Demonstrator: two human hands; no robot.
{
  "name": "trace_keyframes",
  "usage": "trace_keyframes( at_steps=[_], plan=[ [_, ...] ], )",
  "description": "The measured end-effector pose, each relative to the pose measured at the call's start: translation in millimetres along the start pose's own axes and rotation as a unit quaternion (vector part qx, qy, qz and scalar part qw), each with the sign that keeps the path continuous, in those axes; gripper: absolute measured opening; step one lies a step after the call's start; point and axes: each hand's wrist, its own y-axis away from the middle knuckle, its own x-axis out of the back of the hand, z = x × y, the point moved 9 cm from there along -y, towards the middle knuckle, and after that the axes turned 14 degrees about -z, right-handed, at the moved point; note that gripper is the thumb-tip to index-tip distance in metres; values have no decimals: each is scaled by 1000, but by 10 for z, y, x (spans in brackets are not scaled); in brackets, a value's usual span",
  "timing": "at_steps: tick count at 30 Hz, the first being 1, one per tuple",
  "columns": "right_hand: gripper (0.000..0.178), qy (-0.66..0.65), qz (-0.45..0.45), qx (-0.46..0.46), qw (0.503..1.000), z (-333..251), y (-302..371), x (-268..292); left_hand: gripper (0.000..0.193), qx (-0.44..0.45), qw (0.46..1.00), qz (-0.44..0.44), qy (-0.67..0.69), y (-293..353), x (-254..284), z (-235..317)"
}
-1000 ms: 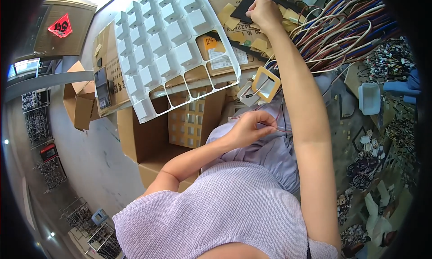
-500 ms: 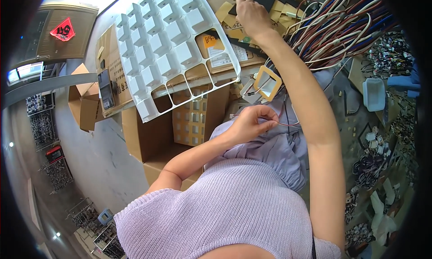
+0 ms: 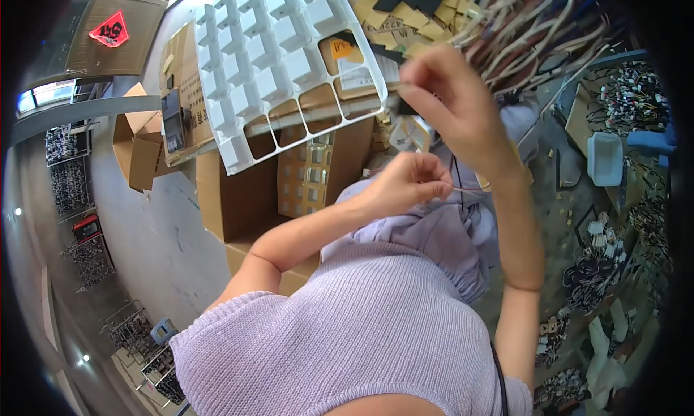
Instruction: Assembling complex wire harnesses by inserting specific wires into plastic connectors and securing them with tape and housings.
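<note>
While a bundle of cables (image 3: pixel 535 33) hangs across the upper right of the head view, a person in a lilac knit top (image 3: pixel 347 336) works with both hands raised over the lap. The left hand (image 3: pixel 405 185), near the middle of the picture, has its fingertips pressed together on a thin pale wire (image 3: pixel 473 190) that runs out to the right from the pinch, just above a lilac cloth (image 3: pixel 441 235) bunched in the lap. The right hand (image 3: pixel 452 101) is held higher, close to the lower edge of the cable bundle, with its fingers curled and thumb and forefinger drawn together; what they nip is too fine to make out, so whether it grips the same wire cannot be told. The two hands are near each other but apart, the right above and to the right of the left.

Behind the hands a white tray (image 3: pixel 282 62) of square cells leans tilted over brown cartons (image 3: pixel 238 192), its lower row of cells open to the cardboard beneath. A carton of small pale parts (image 3: pixel 311 177) stands under the tray's bottom edge. Yellow foam blocks (image 3: pixel 412 18) lie along the top, beside the cables. To the right, a small white tub (image 3: pixel 606 158) sits on a cluttered bench among dark coils of wire (image 3: pixel 585 279). A red diamond sign (image 3: pixel 109 31) shows on the far left.
</note>
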Motion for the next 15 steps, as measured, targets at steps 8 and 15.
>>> trace_keyframes(
  at_steps=[8, 15],
  plan=[
    [22, -99, 51, -116, 987, -189, 1174, 479, 13, 30, 996, -2, -84, -63, -67, 515],
    [10, -67, 35, -144, 987, -107, 1235, 309, 17, 70, 991, 12, -113, -93, -181, 634]
  ],
)
